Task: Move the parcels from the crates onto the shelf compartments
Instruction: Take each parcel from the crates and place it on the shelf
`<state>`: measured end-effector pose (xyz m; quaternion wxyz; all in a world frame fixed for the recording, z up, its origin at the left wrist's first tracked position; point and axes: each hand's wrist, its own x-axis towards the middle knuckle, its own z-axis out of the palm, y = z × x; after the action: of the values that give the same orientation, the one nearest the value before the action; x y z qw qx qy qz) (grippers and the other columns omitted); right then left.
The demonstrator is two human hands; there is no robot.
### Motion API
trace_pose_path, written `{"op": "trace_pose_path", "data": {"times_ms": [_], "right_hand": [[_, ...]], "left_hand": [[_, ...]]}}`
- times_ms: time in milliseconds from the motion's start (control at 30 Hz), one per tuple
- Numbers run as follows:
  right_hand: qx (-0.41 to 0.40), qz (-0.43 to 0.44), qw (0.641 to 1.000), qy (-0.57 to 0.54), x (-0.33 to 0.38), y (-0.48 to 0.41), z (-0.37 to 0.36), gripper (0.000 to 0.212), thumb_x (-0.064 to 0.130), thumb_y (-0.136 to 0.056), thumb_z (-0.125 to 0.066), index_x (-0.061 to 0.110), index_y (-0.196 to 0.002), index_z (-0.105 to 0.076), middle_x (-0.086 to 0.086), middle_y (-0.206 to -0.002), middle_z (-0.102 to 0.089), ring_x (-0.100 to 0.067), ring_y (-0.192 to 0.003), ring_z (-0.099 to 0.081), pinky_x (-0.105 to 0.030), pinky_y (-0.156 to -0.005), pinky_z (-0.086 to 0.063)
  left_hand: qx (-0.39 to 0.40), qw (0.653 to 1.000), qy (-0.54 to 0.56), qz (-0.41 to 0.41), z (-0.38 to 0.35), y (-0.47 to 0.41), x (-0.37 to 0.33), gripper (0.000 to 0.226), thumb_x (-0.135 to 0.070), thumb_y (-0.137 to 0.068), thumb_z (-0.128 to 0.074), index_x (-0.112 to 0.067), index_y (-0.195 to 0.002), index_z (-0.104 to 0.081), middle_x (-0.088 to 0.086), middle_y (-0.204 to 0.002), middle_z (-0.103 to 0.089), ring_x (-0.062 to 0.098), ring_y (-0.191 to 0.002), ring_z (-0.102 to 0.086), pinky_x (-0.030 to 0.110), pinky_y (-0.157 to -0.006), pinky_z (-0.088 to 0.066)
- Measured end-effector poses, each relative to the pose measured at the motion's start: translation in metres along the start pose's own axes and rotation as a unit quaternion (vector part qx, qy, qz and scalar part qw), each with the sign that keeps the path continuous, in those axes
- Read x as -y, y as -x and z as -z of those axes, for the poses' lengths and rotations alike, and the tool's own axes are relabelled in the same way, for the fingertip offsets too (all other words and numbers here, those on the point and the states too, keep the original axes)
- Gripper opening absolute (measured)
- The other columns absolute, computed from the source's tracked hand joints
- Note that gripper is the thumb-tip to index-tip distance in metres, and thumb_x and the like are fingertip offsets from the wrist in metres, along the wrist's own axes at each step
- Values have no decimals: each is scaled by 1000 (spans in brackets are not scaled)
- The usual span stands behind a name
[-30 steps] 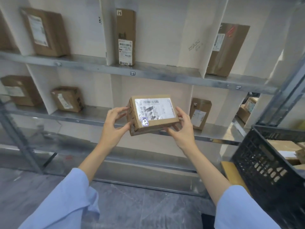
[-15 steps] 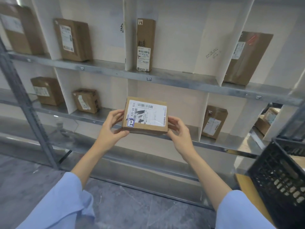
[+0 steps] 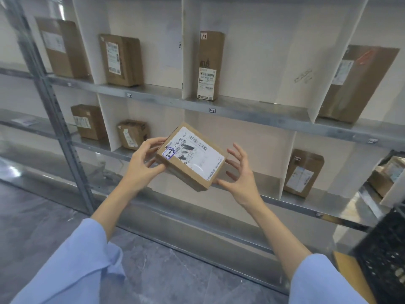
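Observation:
I hold a small brown cardboard parcel [image 3: 192,159] with a white shipping label and a blue-stamped sticker in front of the lower shelf [image 3: 306,207]. It is tilted, its right end lower. My left hand [image 3: 142,165] grips its left corner with thumb and fingers. My right hand [image 3: 241,181] is at the lower right corner, its fingers spread and mostly off the box, the thumb near the bottom edge. Behind the parcel is a lower compartment with no box visible in it. A black plastic crate [image 3: 385,249] stands at the right edge.
Brown parcels stand in the other compartments: several on the upper shelf, such as a tall narrow one [image 3: 209,64], and on the lower shelf one on the right [image 3: 303,173] and two on the left [image 3: 131,133]. White dividers separate compartments. A grey steel post [image 3: 54,119] rises on the left.
The parcel has turned clockwise and now sits tilted. My right hand's fingers have spread off its right side. The view has shifted left, leaving little of the crate in sight.

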<state>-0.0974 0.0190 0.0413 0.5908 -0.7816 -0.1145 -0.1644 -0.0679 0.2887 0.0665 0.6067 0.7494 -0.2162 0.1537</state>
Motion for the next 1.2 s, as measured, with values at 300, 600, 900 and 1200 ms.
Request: {"op": "trace_pose_path", "data": {"times_ms": [300,600,900,1200], "right_hand": [[45,48,998,23,-12,-18,7,101,7,-62,-92,19,-148,-40,6,-136,-41,7,-124,-46,-12,-102,-39],[18,69,997,25,-18,-34,34,94,17,-63,-90,30,-142,-42,15,-137,-50,5,-127,-45,-16,-103,-41],[38,78,996,-4,-26,-59,58,101,9,-67,-90,28,-150,-36,5,-139,-38,-10,-132,-43,-41,-104,-48],[108,49,993,-9,-36,-58,64,102,0,-73,-83,16,-155,-25,16,-144,-39,18,-123,-39,-7,-100,-36]], "left_hand": [[-51,999,-5,4,-37,-16,-6,53,11,-80,-69,-24,-117,-52,-20,-122,-58,-11,-115,-49,13,-85,-44],[-93,988,-121,-12,-68,-27,-6,62,-17,-83,-75,-45,-131,-48,2,-131,-35,26,-120,-45,21,-92,-47],[-82,994,-68,-15,-100,-37,-20,77,-4,-88,-69,-28,-151,-31,-6,-144,-36,-13,-117,-48,8,-98,-39],[-96,995,-32,29,-123,-28,-14,76,4,-82,-72,-24,-142,-34,-5,-155,-32,10,-133,-43,5,-79,-45]]}}
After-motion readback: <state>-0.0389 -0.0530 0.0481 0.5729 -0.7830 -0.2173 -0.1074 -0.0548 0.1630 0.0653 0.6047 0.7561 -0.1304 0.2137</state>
